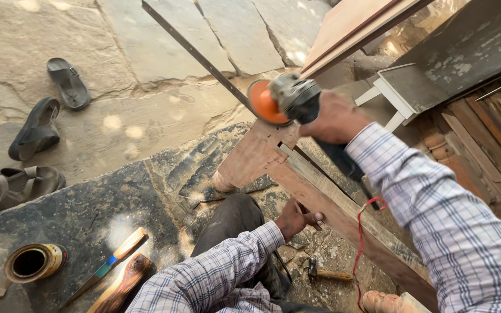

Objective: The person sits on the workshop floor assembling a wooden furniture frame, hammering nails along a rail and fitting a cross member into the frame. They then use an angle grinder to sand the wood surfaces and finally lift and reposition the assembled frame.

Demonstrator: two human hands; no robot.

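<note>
You are gripping the angle grinder w/ your right hand, fingers clenched around the dark body. The orange disc is sitting at the far end of the tool, facing left, just above the top end of the wooden frame piece. The grinder's dark handle is running back under your wrist toward the checked sleeve; a red wire is hanging down from that area along the wood.

Your left hand is resting lower down, fingers curled against the underside edge of the long wooden beam, which is running diagonally from the frame piece toward the lower right. Grinder and left hand are well apart; the beam is lying between them. Whether the left hand is fully closed on the beam: cannot tell.

A thin metal strip is running diagonally from the top of view down to the disc area.

Containers: an open round tin is standing on the dark stone floor at lower left. Its inside is looking dark; contents cannot be made out.

Nearby on the floor: a chisel w/ a pale wooden handle just right of the tin, a hammer below your left hand, and sandals at the left, well apart from the work.
</note>
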